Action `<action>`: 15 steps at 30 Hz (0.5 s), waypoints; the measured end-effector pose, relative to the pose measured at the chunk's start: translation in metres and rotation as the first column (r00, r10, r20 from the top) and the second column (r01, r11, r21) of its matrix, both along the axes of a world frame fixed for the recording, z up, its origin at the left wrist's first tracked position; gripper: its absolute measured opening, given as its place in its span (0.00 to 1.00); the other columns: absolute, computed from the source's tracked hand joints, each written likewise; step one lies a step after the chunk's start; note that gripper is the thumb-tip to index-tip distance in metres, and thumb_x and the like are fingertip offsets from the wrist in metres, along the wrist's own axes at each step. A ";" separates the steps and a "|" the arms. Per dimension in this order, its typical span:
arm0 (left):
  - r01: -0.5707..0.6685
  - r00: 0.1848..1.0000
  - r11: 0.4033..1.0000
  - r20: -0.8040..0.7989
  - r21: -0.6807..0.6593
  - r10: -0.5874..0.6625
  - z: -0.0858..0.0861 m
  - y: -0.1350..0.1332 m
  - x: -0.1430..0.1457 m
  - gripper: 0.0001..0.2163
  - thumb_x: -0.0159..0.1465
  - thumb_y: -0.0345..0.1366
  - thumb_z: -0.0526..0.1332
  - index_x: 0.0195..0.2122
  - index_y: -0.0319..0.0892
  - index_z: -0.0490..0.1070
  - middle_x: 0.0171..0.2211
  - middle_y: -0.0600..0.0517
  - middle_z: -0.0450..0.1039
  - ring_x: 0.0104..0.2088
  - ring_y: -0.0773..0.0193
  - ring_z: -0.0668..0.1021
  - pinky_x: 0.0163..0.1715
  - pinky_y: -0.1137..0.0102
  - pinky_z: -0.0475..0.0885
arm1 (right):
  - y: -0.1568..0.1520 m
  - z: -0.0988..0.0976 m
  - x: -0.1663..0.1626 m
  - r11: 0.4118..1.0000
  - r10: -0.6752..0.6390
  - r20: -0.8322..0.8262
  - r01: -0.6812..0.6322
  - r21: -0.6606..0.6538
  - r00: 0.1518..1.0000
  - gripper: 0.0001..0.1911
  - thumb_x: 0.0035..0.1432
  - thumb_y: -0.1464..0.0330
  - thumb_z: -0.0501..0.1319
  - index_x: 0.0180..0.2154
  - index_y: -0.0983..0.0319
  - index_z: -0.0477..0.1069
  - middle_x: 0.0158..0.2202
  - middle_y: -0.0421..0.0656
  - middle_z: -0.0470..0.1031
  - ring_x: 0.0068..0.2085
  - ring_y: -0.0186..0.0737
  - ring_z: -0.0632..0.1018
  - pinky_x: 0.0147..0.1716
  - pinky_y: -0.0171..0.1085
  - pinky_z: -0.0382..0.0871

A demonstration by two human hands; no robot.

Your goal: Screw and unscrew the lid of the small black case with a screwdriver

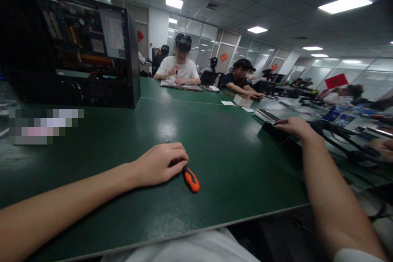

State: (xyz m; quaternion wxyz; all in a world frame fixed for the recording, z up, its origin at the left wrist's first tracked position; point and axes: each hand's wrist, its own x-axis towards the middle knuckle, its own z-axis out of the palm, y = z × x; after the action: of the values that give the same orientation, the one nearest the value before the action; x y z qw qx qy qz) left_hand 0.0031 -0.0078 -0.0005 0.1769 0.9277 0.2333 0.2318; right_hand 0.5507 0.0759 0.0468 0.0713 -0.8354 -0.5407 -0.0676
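On the green tabletop, my left hand (162, 163) is closed around a screwdriver; its orange-and-black handle (192, 180) sticks out from under the fingers toward the front edge. The shaft is hidden by the hand. Off to the right, my right arm is stretched out, and my right hand (293, 127) has its fingers closed on the edge of a dark flat panel (278, 133). A silver-edged flat device (264, 116) lies just beyond it. The panel's exact kind is hard to make out.
An opened black computer case (130, 57) stands at the left with its inner boards showing. A small box (243, 100) and white papers (227, 102) lie farther back. Co-workers sit across the table, one in a white shirt (181, 67). Cables and black stands (346, 147) crowd the right side.
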 end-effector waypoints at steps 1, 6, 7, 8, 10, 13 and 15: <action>-0.001 1.000 1.000 0.003 0.000 0.001 0.000 0.000 0.000 0.10 0.71 0.35 0.57 0.41 0.41 0.78 0.41 0.47 0.77 0.38 0.61 0.78 0.42 0.69 0.73 | 0.000 -0.001 0.000 0.998 -0.028 -0.001 0.028 -0.047 1.000 0.13 0.58 0.63 0.66 0.42 0.63 0.81 0.37 0.49 0.81 0.35 0.43 0.78 0.38 0.41 0.69; -0.002 1.000 1.000 -0.011 0.006 0.002 -0.002 0.001 0.000 0.09 0.71 0.35 0.57 0.42 0.42 0.77 0.42 0.47 0.76 0.39 0.62 0.78 0.42 0.69 0.73 | -0.001 -0.003 -0.002 0.982 -0.078 0.007 0.078 -0.173 0.997 0.14 0.66 0.60 0.62 0.49 0.60 0.75 0.48 0.45 0.77 0.47 0.41 0.78 0.49 0.43 0.72; -0.003 1.000 1.000 -0.017 0.007 0.003 -0.002 0.001 0.000 0.10 0.71 0.35 0.56 0.42 0.41 0.77 0.42 0.48 0.76 0.39 0.62 0.78 0.43 0.70 0.73 | -0.001 -0.003 -0.003 0.980 -0.077 0.006 0.076 -0.185 0.997 0.14 0.66 0.60 0.62 0.49 0.60 0.75 0.48 0.45 0.77 0.48 0.41 0.78 0.49 0.43 0.73; -0.004 1.000 1.000 -0.023 0.006 0.005 -0.002 0.001 0.000 0.10 0.72 0.35 0.56 0.42 0.41 0.77 0.43 0.48 0.76 0.39 0.62 0.78 0.42 0.70 0.72 | 0.000 -0.004 -0.003 0.978 -0.075 0.005 0.075 -0.194 0.997 0.15 0.66 0.59 0.62 0.49 0.61 0.74 0.49 0.46 0.76 0.48 0.41 0.78 0.49 0.44 0.73; -0.003 1.000 1.000 -0.031 0.004 0.004 -0.001 0.001 0.000 0.09 0.72 0.35 0.56 0.41 0.41 0.77 0.43 0.48 0.76 0.39 0.62 0.78 0.42 0.70 0.72 | 0.001 -0.005 -0.005 0.977 -0.071 0.006 0.071 -0.200 0.997 0.16 0.67 0.60 0.61 0.51 0.62 0.73 0.49 0.46 0.76 0.48 0.42 0.78 0.48 0.45 0.74; -0.002 0.999 1.000 -0.033 0.005 0.002 0.000 0.001 -0.001 0.09 0.72 0.35 0.57 0.41 0.41 0.77 0.43 0.48 0.76 0.39 0.62 0.78 0.43 0.70 0.72 | 0.002 -0.006 -0.008 0.980 -0.061 0.012 0.062 -0.191 0.998 0.17 0.67 0.60 0.61 0.52 0.62 0.73 0.50 0.47 0.75 0.49 0.42 0.78 0.49 0.45 0.75; -0.001 1.000 1.000 -0.030 0.005 0.001 -0.001 0.001 -0.001 0.09 0.72 0.35 0.56 0.41 0.41 0.77 0.43 0.48 0.76 0.39 0.62 0.78 0.43 0.70 0.72 | 0.003 -0.007 -0.008 0.981 -0.052 0.013 0.053 -0.189 0.999 0.17 0.67 0.60 0.61 0.52 0.61 0.73 0.51 0.47 0.75 0.50 0.43 0.77 0.50 0.45 0.74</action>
State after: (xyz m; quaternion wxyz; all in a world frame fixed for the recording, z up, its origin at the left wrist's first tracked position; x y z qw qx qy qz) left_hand 0.0023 -0.0068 -0.0010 0.1708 0.9313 0.2359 0.2188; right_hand 0.5424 0.0786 0.0399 -0.0123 -0.8521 -0.5228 -0.0213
